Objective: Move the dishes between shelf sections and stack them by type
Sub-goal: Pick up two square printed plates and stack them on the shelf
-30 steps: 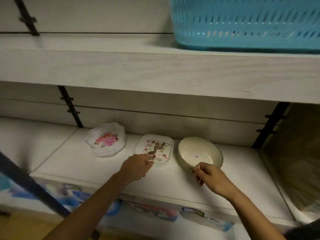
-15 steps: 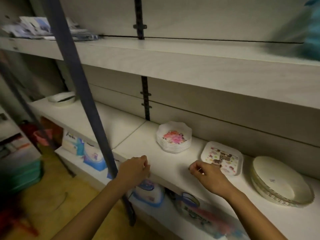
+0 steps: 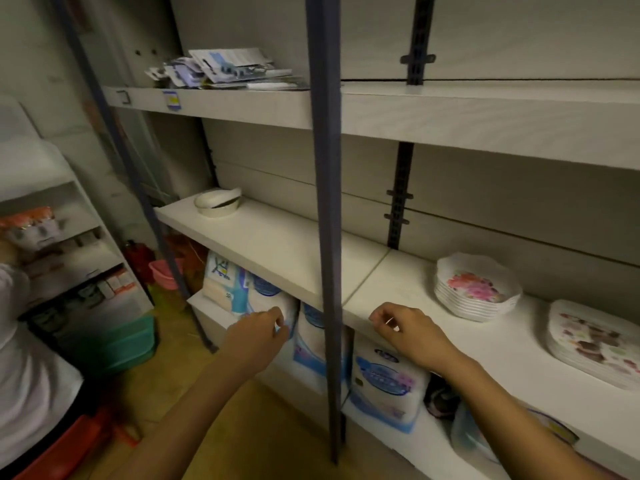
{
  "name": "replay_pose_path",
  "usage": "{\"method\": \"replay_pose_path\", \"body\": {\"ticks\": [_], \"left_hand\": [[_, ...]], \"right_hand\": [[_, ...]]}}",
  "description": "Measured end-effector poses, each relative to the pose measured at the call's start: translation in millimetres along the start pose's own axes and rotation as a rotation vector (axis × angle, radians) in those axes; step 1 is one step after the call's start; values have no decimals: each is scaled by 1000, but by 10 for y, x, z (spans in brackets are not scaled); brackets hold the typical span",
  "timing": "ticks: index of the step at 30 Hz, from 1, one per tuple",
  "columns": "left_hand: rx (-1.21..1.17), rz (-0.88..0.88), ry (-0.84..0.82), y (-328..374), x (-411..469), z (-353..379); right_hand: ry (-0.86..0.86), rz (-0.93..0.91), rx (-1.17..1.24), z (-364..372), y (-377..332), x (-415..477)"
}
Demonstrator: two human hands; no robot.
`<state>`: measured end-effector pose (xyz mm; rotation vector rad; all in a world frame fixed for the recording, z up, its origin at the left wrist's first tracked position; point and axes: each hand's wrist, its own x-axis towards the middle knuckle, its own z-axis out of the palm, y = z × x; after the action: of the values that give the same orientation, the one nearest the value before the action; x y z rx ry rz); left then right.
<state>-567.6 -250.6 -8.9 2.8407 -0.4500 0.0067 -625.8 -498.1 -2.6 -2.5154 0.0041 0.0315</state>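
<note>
Left hand (image 3: 258,332) and right hand (image 3: 407,329) loosely curled, empty; floral plates (image 3: 475,287) to its right look light, slick, probably melamine: grip under rim.

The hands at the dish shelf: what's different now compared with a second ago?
Both hands came off the dishes and moved left. The left hand left the rectangular plates, and the right hand left the cream bowls, now out of view. Both hover empty, loosely curled, at the front edge of the shelf. The camera swung left too. The flowered plate stack and the rectangular plates stayed put.
</note>
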Motion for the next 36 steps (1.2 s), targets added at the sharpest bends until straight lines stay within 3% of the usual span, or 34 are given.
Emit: {"method": "replay_pose_path", "body": {"ticks": [7, 18, 30, 36], "left_hand": [[70, -43, 35, -808, 126, -283], [53, -122, 13, -1668, 847, -420], [95, -141, 45, -2721, 2313, -882], [103, -111, -16, -3127, 2958, -876]], "right_hand": [[-5, -95, -33, 366, -730, 562], [-3, -173, -24, 809, -1254, 1715], [44, -89, -85, 1120, -1636, 3425], [12, -37, -106, 1231, -1696, 3890]]}}
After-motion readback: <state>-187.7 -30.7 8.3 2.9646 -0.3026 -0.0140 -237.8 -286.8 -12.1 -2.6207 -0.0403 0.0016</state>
